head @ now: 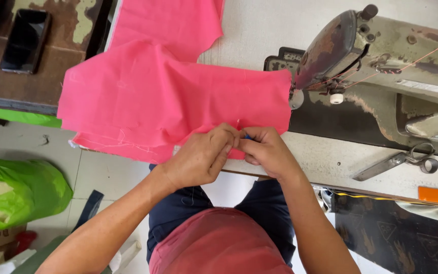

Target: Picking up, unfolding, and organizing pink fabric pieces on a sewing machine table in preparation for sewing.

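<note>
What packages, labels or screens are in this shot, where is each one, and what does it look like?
Phone: far left, flat on the brown side table, dark rectangular screen, off.
Label: on the sewing machine's arm, right, pale narrow strip.
Plastic bag: on the floor, lower left, bright green, bulging.

Bright pink fabric (178, 96) – plain, unpatterned; lime-green bag (19, 190) near left; black phone (25, 40) far left; orange-handled tool (434, 194) near right.
</note>
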